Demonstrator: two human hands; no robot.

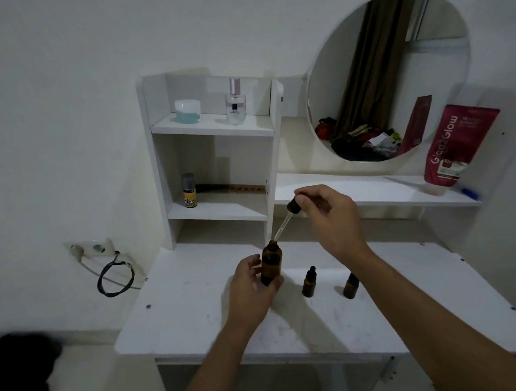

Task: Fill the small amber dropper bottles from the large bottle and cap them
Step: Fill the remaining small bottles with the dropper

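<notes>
My left hand (252,284) gripped the large amber bottle (271,262) on the desk (198,309); my right hand (324,214) pinched the dropper (287,221) over its mouth. Two small capped dropper bottles (308,283) stood beside, the right one partly hidden by my forearm.

A white dressing table (198,309) is standing against a plain white wall (54,88). A white shelf unit (213,130) is sitting at its back left, and a round mirror (389,74) is hanging to the right, reflecting a brown curtain. A double wall socket (90,249) is holding one plug, its black cable (114,278) hanging coiled. Lighting is dim.
</notes>
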